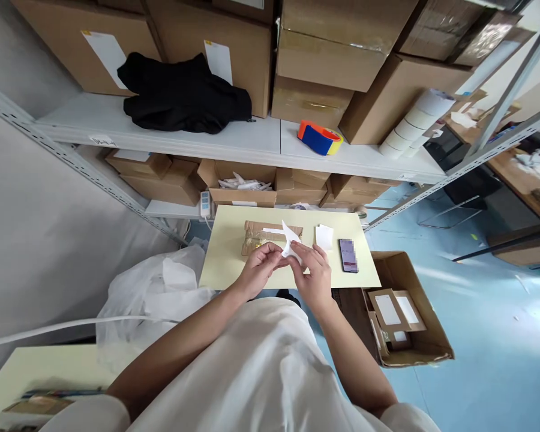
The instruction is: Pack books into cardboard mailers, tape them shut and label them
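Observation:
Between my two hands, above the pale yellow table, is a small white paper label with a raised, bent corner. My left hand pinches its lower left edge between thumb and fingers. On the other side, my right hand grips the label with the thumb below and the fingers over it. Just behind my hands lies a brown cardboard parcel wrapped in tape, partly hidden by them. White paper slips rest to the right, and a phone with its screen lit lies beside them.
A grey shelf rack with cardboard boxes stands behind the table. On its shelf are a black cloth, a coloured band and label rolls. An open carton sits at right; plastic wrap bulges at left.

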`<state>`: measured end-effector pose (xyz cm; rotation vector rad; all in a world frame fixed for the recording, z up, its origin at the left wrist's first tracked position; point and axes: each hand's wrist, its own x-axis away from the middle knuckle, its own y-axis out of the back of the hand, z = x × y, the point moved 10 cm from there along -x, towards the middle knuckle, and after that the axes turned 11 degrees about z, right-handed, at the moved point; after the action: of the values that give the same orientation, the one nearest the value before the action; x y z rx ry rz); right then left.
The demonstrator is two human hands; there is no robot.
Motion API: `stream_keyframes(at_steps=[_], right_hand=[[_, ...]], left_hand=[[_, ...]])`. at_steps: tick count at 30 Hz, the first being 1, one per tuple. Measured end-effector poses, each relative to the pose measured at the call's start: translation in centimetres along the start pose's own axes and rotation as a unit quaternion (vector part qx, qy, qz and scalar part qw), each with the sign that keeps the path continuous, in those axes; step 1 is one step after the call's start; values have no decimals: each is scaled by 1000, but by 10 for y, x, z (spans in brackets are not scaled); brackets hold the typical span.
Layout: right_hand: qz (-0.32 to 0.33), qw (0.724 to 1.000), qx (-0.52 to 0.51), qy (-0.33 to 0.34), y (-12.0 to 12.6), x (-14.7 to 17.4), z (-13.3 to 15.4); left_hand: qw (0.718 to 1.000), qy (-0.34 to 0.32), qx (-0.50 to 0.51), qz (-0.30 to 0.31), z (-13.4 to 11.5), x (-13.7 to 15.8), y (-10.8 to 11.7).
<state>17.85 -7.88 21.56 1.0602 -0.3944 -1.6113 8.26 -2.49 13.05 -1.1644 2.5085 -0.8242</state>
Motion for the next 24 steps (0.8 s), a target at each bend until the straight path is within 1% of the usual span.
stream_keyframes(at_steps=[3, 5, 7, 9, 12, 17, 20, 24], right_hand=[[8, 1000, -2, 6, 0, 4, 6], [17, 1000, -19, 8, -1, 7, 8], [23, 998, -56, -6, -2, 10, 6], [28, 993, -108, -31, -5, 13, 2], [35, 980, -182, -67, -10, 17, -5], [35, 957, -265, -110, -16, 21, -12], [37, 946, -294, -128, -22, 24, -15], [28, 927, -333, -171, -37, 33, -28]], left_hand=[[999, -3, -33, -3, 0, 3, 2], [996, -20, -91, -12, -3, 5, 4], [986, -38, -160, -12, -7, 6, 4], [977, -47, -206, 0, -8, 6, 2], [972, -49, -231, 19, -8, 6, -1], [959, -55, -276, 8, -15, 10, -1], [942, -77, -327, 6, -23, 15, -3], [916, -98, -390, 12, -30, 20, -7]])
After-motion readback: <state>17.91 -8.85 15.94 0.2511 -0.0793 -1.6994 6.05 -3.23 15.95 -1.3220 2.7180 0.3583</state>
